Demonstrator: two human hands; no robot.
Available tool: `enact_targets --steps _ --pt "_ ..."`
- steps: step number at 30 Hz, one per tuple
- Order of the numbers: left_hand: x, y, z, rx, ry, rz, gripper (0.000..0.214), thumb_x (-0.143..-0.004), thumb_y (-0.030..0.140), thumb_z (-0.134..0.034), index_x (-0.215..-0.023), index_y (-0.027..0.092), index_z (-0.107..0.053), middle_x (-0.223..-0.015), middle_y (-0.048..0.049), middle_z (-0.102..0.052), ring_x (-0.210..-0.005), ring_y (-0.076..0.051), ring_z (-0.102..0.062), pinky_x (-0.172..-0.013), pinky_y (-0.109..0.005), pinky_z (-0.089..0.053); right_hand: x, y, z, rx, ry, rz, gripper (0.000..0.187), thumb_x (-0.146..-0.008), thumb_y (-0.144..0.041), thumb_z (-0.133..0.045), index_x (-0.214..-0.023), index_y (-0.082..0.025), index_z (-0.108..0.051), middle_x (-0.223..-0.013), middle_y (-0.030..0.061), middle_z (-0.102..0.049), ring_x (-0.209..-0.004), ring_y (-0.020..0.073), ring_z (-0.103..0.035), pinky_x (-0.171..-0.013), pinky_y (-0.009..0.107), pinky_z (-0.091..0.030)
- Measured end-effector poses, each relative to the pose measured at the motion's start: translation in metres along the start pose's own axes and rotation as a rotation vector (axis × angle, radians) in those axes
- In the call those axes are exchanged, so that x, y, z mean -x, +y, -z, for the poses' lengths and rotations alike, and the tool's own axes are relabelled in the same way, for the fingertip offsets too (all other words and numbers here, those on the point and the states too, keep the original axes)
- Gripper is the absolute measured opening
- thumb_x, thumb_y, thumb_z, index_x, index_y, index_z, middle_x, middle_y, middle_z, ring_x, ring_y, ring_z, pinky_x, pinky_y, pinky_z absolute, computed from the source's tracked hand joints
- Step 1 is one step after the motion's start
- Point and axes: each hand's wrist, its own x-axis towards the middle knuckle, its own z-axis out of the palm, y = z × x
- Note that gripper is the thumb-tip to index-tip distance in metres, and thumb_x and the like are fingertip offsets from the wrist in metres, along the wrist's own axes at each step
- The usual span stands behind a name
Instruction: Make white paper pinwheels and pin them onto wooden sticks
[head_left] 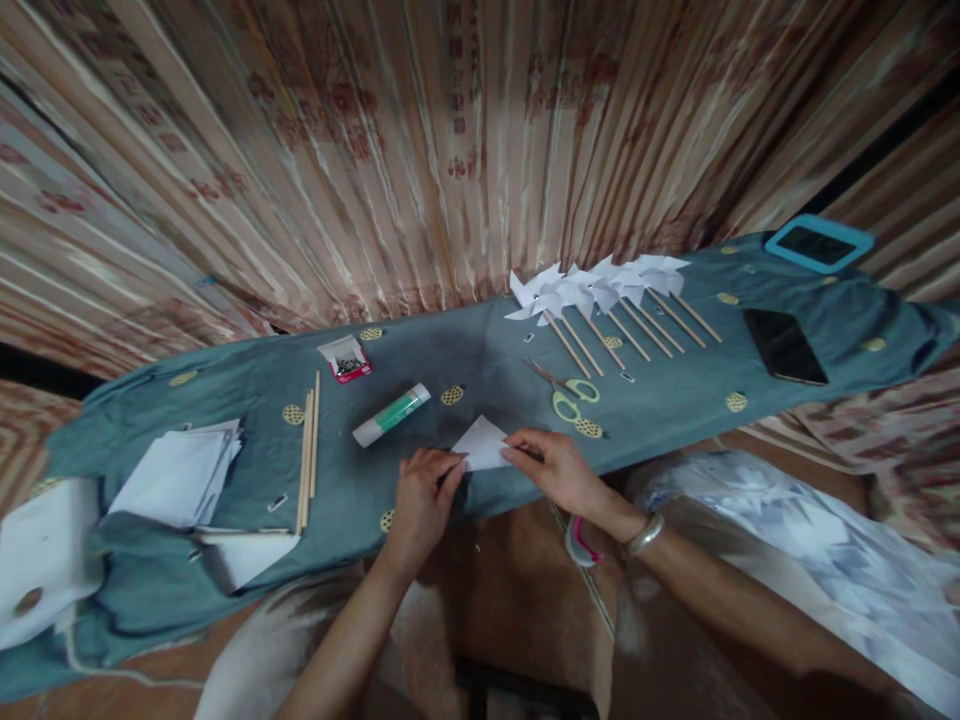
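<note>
A white sheet of paper (481,442), folded into a triangle, is held low over the front edge of the cloth-covered table. My left hand (426,492) pinches its left corner between thumb and fingers. At the opposite corner, my right hand (553,468) grips the paper in the same way. Just beyond the paper lies a green and white glue stick (391,414), on its side. Scissors (568,392) with yellow-green handles rest behind my right hand, their blades pointing away to the left.
Several white paper pinwheels (592,290) on sticks lie in a row at the back right. A phone (785,346) and blue-framed device (820,243) are farther right. On the left are wooden sticks (308,455), a small box of pins (346,360), a paper stack (176,475) and a white appliance (46,560).
</note>
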Motion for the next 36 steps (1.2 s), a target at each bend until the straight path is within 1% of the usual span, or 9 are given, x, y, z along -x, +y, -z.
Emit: enact_targets --steps 6,12,16,18,21,24,26,30,36 --pt "-0.008 0.000 -0.002 -0.056 0.002 0.018 0.021 -0.091 0.029 -0.055 -0.088 0.022 -0.075 -0.086 -0.0065 -0.074 -0.087 -0.024 -0.065 -0.082 -0.038 -0.042 -0.008 0.003 0.001 0.195 0.070 0.100 0.009 -0.088 -0.022 -0.060 -0.082 -0.021 -0.065 -0.094 0.0053 -0.072 -0.091 0.0198 -0.065 -0.085 0.033 -0.048" --pt "-0.010 -0.003 -0.006 -0.067 0.058 0.068 0.025 -0.088 0.027 -0.060 -0.110 0.021 -0.070 -0.096 -0.0080 -0.075 -0.088 -0.024 -0.067 -0.084 -0.038 -0.045 -0.015 0.008 -0.004 0.332 0.118 0.144 0.009 -0.088 -0.019 -0.059 -0.080 -0.021 -0.063 -0.103 0.0081 -0.069 -0.098 0.0223 -0.063 -0.092 0.038 -0.047" --pt "-0.010 -0.006 -0.006 -0.069 0.071 0.068 0.030 -0.089 0.027 -0.060 -0.117 0.019 -0.065 -0.093 -0.0074 -0.073 -0.084 -0.023 -0.067 -0.083 -0.038 -0.048 -0.014 0.009 -0.008 0.390 0.141 0.160 0.009 -0.088 -0.017 -0.057 -0.080 -0.021 -0.061 -0.104 0.0086 -0.068 -0.098 0.0239 -0.061 -0.090 0.039 -0.048" --pt "-0.009 -0.005 -0.005 -0.100 0.099 0.010 0.031 -0.090 0.028 -0.059 -0.119 0.019 -0.063 -0.101 -0.0095 -0.072 -0.090 -0.024 -0.066 -0.086 -0.039 -0.049 -0.013 0.008 -0.008 0.406 0.154 0.168 0.009 -0.087 -0.016 -0.057 -0.080 -0.021 -0.060 -0.104 0.0086 -0.068 -0.098 0.0242 -0.060 -0.090 0.039 -0.048" --pt "-0.003 0.002 -0.006 -0.221 0.133 -0.171 0.033 -0.093 0.027 -0.054 -0.125 0.018 -0.059 -0.125 -0.0147 -0.065 -0.114 -0.029 -0.059 -0.097 -0.045 -0.046 -0.013 0.007 -0.009 0.416 0.159 0.172 0.009 -0.087 -0.015 -0.057 -0.080 -0.021 -0.059 -0.103 0.0086 -0.068 -0.097 0.0244 -0.061 -0.090 0.039 -0.048" --pt "0.009 0.011 -0.015 -0.316 0.058 -0.366 0.041 -0.096 0.021 -0.046 -0.137 0.019 -0.049 -0.138 -0.0151 -0.058 -0.131 -0.028 -0.050 -0.105 -0.048 -0.042 -0.015 0.006 -0.009 0.419 0.162 0.170 0.011 -0.087 -0.014 -0.056 -0.079 -0.021 -0.059 -0.102 0.0087 -0.068 -0.097 0.0242 -0.061 -0.090 0.039 -0.049" --pt "0.018 0.015 -0.022 -0.355 0.000 -0.439 0.049 -0.097 0.022 -0.045 -0.146 0.019 -0.038 -0.142 -0.0158 -0.054 -0.137 -0.028 -0.044 -0.111 -0.049 -0.038 -0.015 0.006 -0.010 0.418 0.168 0.165 0.012 -0.086 -0.013 -0.056 -0.078 -0.021 -0.059 -0.102 0.0087 -0.068 -0.096 0.0239 -0.061 -0.089 0.039 -0.049" --pt "0.028 0.017 -0.031 -0.409 -0.048 -0.438 0.061 -0.097 0.028 -0.045 -0.152 0.015 -0.024 -0.150 -0.0182 -0.045 -0.144 -0.030 -0.035 -0.114 -0.051 -0.035 -0.016 0.007 -0.011 0.420 0.183 0.155 0.011 -0.085 -0.012 -0.057 -0.078 -0.020 -0.059 -0.102 0.0095 -0.069 -0.096 0.0240 -0.061 -0.089 0.038 -0.049" --pt "0.030 0.016 -0.031 -0.463 -0.074 -0.434 0.068 -0.096 0.030 -0.048 -0.154 0.011 -0.018 -0.152 -0.0200 -0.042 -0.145 -0.031 -0.032 -0.115 -0.052 -0.035 -0.017 0.008 -0.012 0.411 0.184 0.150 0.012 -0.083 -0.011 -0.056 -0.077 -0.021 -0.059 -0.100 0.0089 -0.068 -0.094 0.0239 -0.061 -0.088 0.039 -0.048"
